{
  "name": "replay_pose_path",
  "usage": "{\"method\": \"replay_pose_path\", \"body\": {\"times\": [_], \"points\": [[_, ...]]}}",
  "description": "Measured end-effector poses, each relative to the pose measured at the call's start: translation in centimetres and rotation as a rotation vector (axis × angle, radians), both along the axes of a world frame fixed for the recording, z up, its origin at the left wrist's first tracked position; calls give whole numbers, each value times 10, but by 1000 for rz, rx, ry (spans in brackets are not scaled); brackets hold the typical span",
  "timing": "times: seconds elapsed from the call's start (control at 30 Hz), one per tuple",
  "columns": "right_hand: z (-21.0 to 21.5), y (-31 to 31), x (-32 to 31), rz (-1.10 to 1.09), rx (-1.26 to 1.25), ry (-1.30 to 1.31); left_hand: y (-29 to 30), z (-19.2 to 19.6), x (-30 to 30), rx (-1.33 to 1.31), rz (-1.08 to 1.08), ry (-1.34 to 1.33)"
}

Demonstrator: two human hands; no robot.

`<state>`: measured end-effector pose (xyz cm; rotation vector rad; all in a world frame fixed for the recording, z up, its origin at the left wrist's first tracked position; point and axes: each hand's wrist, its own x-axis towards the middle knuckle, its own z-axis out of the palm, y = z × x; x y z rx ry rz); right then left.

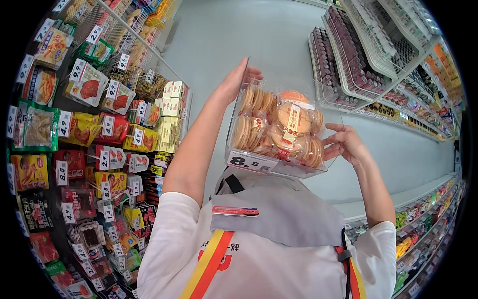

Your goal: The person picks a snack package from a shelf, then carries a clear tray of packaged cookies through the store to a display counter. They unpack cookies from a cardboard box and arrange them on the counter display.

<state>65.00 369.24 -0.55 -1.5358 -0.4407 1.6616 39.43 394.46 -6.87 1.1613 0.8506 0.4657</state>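
Biscuit box [301, 170] between left grip [235, 83] and right grip [347, 144]

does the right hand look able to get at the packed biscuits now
Probably not directly: the right hand sits outside the clear bin, whose side wall seems to separate it from the packed biscuits.

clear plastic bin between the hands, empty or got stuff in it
Not empty: wrapped round biscuits lie piled inside the clear plastic bin, visible through its walls.
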Motion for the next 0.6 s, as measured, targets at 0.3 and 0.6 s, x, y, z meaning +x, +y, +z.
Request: {"method": "replay_pose_path", "body": {"times": [0.3, 0.6], "points": [[-3, 292, 86, 37, 29, -185, 276, -21, 95, 4, 239, -128], [15, 498, 147, -123, 72, -474, 509, 41, 214, 7, 172, -209]]}}
